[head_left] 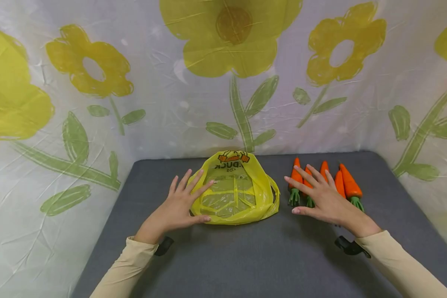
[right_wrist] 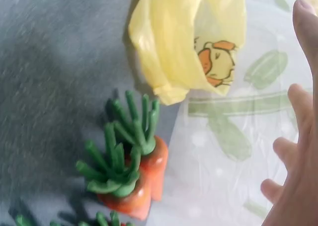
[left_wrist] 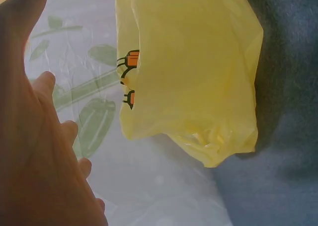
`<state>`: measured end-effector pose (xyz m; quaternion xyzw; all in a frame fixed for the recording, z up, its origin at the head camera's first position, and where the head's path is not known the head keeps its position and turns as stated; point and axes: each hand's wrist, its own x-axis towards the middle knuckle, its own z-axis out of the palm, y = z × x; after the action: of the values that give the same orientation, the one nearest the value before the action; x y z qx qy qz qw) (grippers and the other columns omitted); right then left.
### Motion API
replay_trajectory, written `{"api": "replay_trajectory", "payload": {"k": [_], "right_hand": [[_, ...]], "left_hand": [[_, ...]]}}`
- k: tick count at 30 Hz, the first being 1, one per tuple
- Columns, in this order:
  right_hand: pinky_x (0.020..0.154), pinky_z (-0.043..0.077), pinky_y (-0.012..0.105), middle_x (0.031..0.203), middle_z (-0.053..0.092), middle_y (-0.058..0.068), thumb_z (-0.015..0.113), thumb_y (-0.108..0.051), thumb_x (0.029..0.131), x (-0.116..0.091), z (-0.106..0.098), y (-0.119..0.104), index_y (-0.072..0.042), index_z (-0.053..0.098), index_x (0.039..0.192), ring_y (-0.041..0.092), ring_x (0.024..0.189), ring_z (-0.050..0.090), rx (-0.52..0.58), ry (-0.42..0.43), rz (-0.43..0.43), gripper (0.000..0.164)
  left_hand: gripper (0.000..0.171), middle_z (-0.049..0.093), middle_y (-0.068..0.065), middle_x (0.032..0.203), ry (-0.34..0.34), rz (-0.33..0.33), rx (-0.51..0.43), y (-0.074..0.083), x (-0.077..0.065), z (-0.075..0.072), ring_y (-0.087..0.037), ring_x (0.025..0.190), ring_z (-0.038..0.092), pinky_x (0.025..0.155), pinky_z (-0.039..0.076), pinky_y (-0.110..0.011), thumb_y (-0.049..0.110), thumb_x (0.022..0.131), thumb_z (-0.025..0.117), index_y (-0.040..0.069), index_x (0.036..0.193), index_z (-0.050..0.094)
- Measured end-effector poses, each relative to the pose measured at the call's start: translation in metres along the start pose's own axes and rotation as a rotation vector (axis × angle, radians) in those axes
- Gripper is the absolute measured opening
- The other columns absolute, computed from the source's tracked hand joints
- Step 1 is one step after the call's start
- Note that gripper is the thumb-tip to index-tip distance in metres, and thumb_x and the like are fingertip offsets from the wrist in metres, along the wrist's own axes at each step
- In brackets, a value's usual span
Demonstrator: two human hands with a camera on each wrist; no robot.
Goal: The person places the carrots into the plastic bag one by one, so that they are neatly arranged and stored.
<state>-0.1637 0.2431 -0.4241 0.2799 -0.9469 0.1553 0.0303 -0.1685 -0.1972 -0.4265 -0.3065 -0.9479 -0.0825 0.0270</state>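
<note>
A yellow plastic bag with a cartoon duck print stands on the grey table, its mouth spread wide toward me. My left hand hovers at the bag's left side with fingers spread, overlapping its edge in the head view; it holds nothing. To the right lie several orange toy carrots with green tops, their tips pointing to the back. Over them my right hand is held with its fingers spread, partly hiding the middle carrots. In the right wrist view, green carrot tops show below the bag.
The grey table ends at a pale curtain printed with yellow flowers, which hangs behind it and along both sides. A black camera strap sits on the left wrist, another black wrist camera on the right.
</note>
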Motion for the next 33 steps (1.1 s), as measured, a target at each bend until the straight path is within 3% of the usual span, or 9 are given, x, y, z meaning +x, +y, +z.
{"api": "replay_trajectory", "payload": {"k": [3,14,26,33], "right_hand": [[0.110,0.004,0.079,0.169,0.008,0.001,0.071,-0.052,0.086,0.002,0.000,0.000,-0.040,0.025,0.156,0.047,0.152,0.008,0.051,0.010,0.021,0.085],[0.109,0.009,0.078,0.169,0.010,0.009,0.073,-0.047,0.086,0.013,-0.006,0.000,-0.035,0.021,0.158,0.049,0.151,0.009,0.172,0.035,0.070,0.090],[0.107,0.029,0.073,0.167,0.015,0.014,0.068,-0.050,0.090,0.021,-0.008,0.012,-0.036,0.011,0.159,0.048,0.149,0.019,0.397,0.036,0.279,0.091],[0.109,0.034,0.066,0.161,0.027,0.024,0.060,-0.052,0.095,0.031,-0.005,0.023,-0.030,0.009,0.161,0.048,0.145,0.031,0.583,0.056,0.389,0.085]], "left_hand": [[0.096,-0.001,-0.008,0.169,-0.001,-0.017,-0.053,-0.003,-0.001,0.001,-0.044,0.154,0.000,0.114,0.005,-0.075,0.086,0.081,0.042,0.034,0.159,0.019],[0.092,-0.009,-0.003,0.169,-0.039,-0.083,-0.202,-0.013,-0.001,0.002,-0.041,0.155,-0.003,0.116,0.002,-0.072,0.066,0.089,0.058,0.037,0.160,0.008],[0.087,-0.008,-0.003,0.169,-0.065,-0.134,-0.340,-0.022,0.003,0.012,-0.040,0.155,-0.004,0.115,0.005,-0.073,0.054,0.093,0.062,0.037,0.160,0.008],[0.087,-0.002,-0.008,0.169,-0.110,-0.174,-0.452,-0.028,0.004,0.017,-0.042,0.154,-0.003,0.114,0.006,-0.075,0.048,0.095,0.062,0.029,0.161,0.009]]}}
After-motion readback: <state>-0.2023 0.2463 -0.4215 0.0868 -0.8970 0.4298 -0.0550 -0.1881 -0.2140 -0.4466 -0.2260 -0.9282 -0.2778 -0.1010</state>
